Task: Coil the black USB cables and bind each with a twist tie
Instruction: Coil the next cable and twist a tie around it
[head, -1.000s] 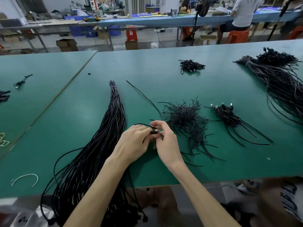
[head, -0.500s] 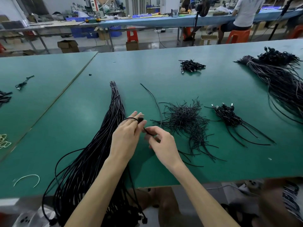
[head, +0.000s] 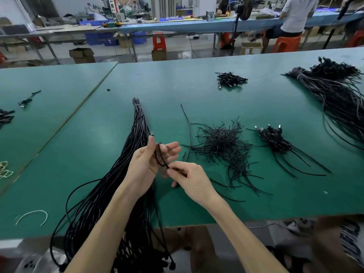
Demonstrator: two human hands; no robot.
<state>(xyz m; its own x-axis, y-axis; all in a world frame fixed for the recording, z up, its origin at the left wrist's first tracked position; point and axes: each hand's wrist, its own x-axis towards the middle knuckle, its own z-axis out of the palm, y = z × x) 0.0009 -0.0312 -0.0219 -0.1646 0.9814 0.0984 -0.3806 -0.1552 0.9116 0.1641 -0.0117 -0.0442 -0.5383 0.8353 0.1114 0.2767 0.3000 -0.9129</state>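
Observation:
My left hand (head: 145, 164) is raised over the green table (head: 177, 85), thumb up and fingers spread. A black USB cable (head: 158, 154) loops across its palm and fingers, with one end under the thumb. Just below it, my right hand (head: 189, 180) pinches the same cable; the cable's free length trails away across the table toward the back. A long bundle of uncoiled black cables (head: 136, 134) lies left of my hands and hangs over the near edge. A loose pile of black twist ties (head: 220, 138) lies to the right.
Several coiled cables (head: 275, 138) lie right of the ties, a smaller heap (head: 231, 78) sits farther back, and a big cable bundle (head: 334, 95) fills the far right. A white loop (head: 31, 215) lies at the near left. A person sits at a distant bench.
My left hand rose and spread its fingers, and the cable now loops around them. My right hand has slid along the cable, and its loose tail was pulled nearer.

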